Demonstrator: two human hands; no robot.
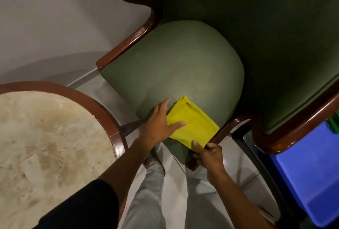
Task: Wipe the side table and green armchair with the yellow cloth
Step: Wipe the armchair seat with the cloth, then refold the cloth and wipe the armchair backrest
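Note:
The yellow cloth (194, 122) lies folded flat on the front edge of the green armchair's seat cushion (176, 63). My left hand (159, 124) rests spread on the seat, its fingers lying over the cloth's left edge. My right hand (209, 155) pinches the cloth's near corner between thumb and fingers, close to the chair's front right wooden arm post. The round side table (113, 129) with a marble top and dark wooden rim stands to the left of the chair.
The armchair's wooden arms (128, 43) curve around the seat, and its green back fills the upper right. A blue bin (308, 170) stands at the lower right beside the chair. My legs and feet are on the tiled floor between table and chair. A grey wall is behind.

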